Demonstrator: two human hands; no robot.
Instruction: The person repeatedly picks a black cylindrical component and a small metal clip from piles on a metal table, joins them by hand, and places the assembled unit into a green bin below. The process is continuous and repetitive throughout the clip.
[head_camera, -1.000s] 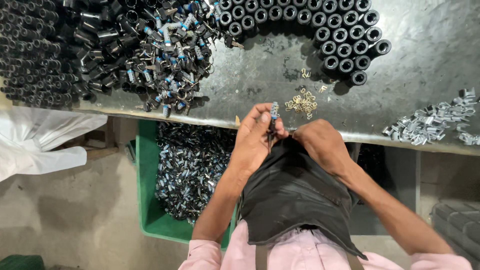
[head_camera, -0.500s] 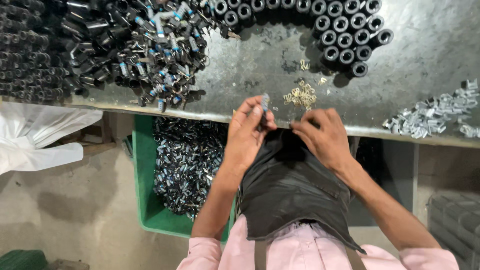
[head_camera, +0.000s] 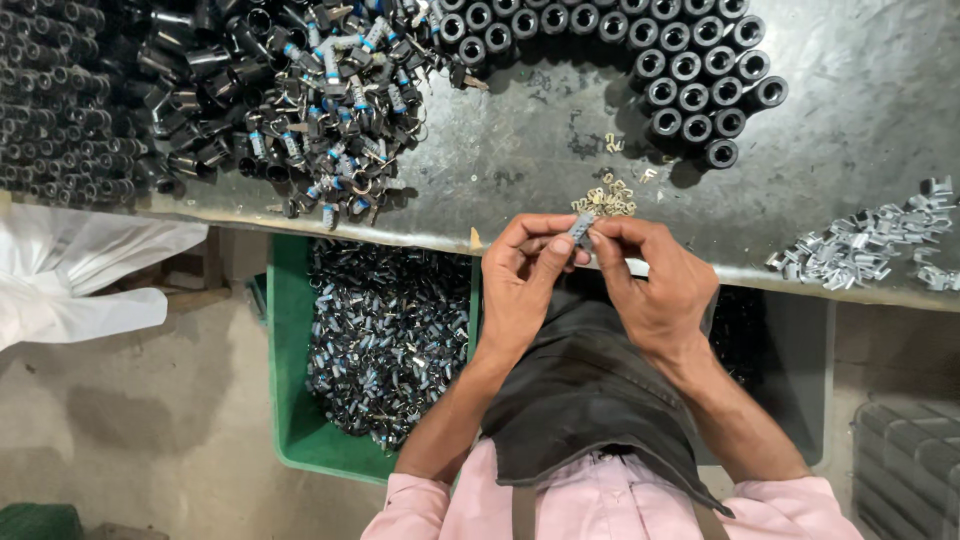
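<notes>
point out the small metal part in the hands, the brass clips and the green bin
metal part (head_camera: 582, 230), head view, its middle
brass clips (head_camera: 605, 198), head view, pile centre
green bin (head_camera: 288, 330), head view, left wall

Between the fingertips of the left hand (head_camera: 520, 285) and right hand (head_camera: 655, 285), the small part (head_camera: 582, 230) looks like bright metal with a pale blue section. Just beyond the hands, the small clips (head_camera: 605, 198) have a brassy, shiny finish. The bench top (head_camera: 860, 110) is dull grey metal, scuffed and stained. The black rings (head_camera: 690, 70) beyond the right hand appear matt. Below the left hand, the green crate (head_camera: 295, 400) is smooth plastic. The dark apron (head_camera: 590, 390) under both wrists is matt cloth.
</notes>
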